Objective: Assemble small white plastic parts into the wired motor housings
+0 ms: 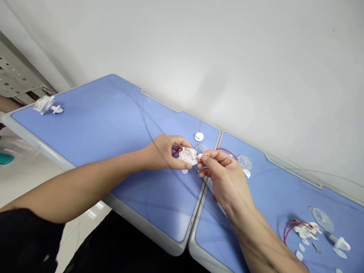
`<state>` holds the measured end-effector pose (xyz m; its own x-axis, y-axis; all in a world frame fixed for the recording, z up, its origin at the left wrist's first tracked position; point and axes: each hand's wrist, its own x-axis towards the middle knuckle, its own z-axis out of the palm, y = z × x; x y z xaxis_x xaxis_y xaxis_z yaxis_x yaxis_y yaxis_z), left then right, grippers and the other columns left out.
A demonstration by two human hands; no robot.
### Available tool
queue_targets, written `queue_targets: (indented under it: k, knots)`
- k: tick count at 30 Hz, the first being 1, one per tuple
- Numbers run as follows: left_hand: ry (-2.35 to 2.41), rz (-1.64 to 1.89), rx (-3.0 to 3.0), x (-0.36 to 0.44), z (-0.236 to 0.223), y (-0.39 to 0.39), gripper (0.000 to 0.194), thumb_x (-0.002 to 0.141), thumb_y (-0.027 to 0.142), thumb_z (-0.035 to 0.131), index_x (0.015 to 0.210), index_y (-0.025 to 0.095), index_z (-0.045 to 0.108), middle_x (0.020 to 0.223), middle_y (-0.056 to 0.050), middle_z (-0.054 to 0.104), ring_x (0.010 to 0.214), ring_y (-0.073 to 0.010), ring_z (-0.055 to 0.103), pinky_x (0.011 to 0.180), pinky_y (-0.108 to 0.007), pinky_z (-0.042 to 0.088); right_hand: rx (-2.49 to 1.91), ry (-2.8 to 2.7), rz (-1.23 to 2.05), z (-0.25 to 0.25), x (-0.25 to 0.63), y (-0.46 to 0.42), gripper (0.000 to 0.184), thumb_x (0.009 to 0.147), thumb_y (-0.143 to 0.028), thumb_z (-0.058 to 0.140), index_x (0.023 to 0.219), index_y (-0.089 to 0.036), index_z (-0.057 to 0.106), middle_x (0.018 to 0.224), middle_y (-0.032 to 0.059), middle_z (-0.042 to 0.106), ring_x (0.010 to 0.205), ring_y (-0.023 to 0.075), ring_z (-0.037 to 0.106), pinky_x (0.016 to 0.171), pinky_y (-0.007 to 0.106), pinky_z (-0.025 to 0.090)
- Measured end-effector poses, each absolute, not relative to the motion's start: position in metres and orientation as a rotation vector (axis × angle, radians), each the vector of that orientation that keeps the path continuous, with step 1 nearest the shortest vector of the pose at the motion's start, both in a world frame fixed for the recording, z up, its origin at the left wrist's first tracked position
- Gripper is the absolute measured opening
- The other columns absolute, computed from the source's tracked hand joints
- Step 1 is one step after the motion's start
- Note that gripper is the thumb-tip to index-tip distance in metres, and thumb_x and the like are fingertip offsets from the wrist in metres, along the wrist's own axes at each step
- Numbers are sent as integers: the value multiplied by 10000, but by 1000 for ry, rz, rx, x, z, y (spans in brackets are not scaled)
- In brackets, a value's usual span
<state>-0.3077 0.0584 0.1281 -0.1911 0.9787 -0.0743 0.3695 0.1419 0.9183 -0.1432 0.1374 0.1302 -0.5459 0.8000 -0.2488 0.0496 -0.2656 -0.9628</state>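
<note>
My left hand (162,152) grips a white plastic assembly (187,155) with thin red wires (175,152) coming from its near side. My right hand (223,170) comes in from the right, its fingertips pinching a small white piece (200,156) against the assembly's edge. A thin metal rod (206,185) with a red end runs below my right palm; I cannot tell if that hand holds it. Close by on the blue tabletop lie a white disc (199,136) and a clear plastic disc (202,148).
Two blue-topped tables (113,113) meet at a seam, against a white wall. On the right table are a clear dome (321,219), a wired white part (304,229), and several small white pieces. A white part (44,104) lies at the far left corner.
</note>
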Motion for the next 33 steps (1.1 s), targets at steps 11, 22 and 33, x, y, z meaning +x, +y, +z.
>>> queue_targets:
  k: [11,22,33]
  knots:
    - [1671,1044,1358,-307,127,58,472,587,364,780,1000,165,668,902,-27,708,838,-170,649,662,-240,470,-1106,-1609,1726,130,-143,135,195,630,-338,749,688,-181,651,577,-29,559,518,99,470,495,241,421]
    - [1647,1062,1374,-308,122,58,499,602,407,776,1018,159,660,843,-19,696,806,-163,642,712,-259,484,-1105,-1434,1941,123,-143,139,219,567,-312,794,645,-168,648,522,-39,535,462,76,443,435,210,357]
    - [1658,1045,1353,-307,123,59,467,596,373,771,995,153,666,872,-31,703,835,-179,650,719,-270,484,-1122,-1480,1918,121,-144,136,231,602,-339,772,650,-165,628,524,-45,529,453,71,436,446,208,352]
